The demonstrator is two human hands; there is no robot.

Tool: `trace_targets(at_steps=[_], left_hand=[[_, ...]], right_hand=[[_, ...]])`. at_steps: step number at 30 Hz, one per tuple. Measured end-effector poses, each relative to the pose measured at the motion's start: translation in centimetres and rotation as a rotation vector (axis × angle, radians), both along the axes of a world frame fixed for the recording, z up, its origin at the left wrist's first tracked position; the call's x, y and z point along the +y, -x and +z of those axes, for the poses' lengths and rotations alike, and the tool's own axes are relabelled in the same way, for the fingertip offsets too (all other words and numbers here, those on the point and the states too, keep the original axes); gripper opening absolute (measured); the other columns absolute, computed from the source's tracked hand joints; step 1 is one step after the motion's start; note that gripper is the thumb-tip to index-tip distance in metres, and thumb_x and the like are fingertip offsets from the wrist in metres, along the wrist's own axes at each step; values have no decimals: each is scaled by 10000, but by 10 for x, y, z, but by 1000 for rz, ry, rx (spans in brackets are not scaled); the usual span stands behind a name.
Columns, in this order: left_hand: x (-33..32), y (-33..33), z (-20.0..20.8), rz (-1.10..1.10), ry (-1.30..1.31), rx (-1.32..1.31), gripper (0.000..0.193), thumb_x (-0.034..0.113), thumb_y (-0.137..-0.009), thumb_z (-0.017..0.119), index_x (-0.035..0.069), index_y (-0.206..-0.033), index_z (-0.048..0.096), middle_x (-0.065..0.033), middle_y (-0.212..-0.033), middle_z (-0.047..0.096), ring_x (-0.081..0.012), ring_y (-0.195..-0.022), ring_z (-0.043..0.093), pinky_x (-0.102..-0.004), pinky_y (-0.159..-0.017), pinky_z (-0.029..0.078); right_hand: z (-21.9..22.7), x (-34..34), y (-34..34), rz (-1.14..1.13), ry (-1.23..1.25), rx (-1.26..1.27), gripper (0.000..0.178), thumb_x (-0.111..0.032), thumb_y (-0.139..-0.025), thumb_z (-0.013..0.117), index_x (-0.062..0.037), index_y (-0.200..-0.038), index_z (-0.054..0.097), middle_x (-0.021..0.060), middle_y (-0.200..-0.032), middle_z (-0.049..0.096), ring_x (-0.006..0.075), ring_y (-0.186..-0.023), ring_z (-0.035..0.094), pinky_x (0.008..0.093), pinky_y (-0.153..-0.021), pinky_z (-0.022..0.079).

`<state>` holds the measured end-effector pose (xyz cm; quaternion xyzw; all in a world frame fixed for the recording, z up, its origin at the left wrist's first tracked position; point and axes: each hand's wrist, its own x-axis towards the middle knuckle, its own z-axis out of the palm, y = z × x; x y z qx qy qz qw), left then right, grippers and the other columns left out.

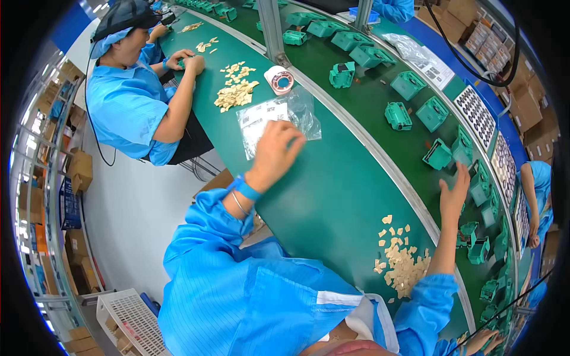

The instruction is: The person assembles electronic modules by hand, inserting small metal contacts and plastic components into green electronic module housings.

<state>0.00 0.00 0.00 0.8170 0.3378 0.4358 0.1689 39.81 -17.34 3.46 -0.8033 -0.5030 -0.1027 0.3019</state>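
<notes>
Clear plastic bag point(279, 121) under left hand point(274, 155), near bench edge point(237, 172).

Two hands of the wearer, left hand point(274, 151) and right hand point(455, 193), one clear plastic bag point(279, 118), one tape roll point(279, 80), three heaps of tan chips point(401, 261), over twenty green housings point(408, 85), three perforated trays point(475, 113), one white basket point(130, 320)

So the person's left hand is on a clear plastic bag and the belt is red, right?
Not quite: the belt is green, not red, as the head view shows. The left hand does rest on the clear plastic bag.
</notes>
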Motion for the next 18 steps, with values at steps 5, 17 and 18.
trace_targets(at_steps=[5, 17, 18], left_hand=[[43, 27, 12, 190, -338, 499, 127, 197, -740, 693, 78, -703, 670, -82, -831, 521, -256, -822, 473, -365, -691, 400], [99, -11, -3, 477, -328, 1118, 182, 192, -801, 544, 142, -832, 717, -100, -1028, 615, -240, -991, 568, -443, -698, 403], [98, -9, -2, 435, -329, 1058, 173, 177, -794, 549, 129, -823, 713, -85, -1000, 631, -227, -989, 587, -466, -688, 425]], right_hand=[[7, -56, 109, 98, -116, 244, 415, -33, -812, 629, -38, -1215, 530, 156, -1299, 487, 292, -1203, 470, 372, -993, 377], [-41, -157, 150, -130, -561, 352, 183, -18, -847, 606, -5, -1028, 628, 116, -1085, 600, 207, -981, 591, 276, -809, 479], [-37, -159, 146, -138, -543, 204, 167, -12, -852, 598, -4, -1015, 633, 113, -1055, 608, 209, -959, 597, 278, -798, 482]])
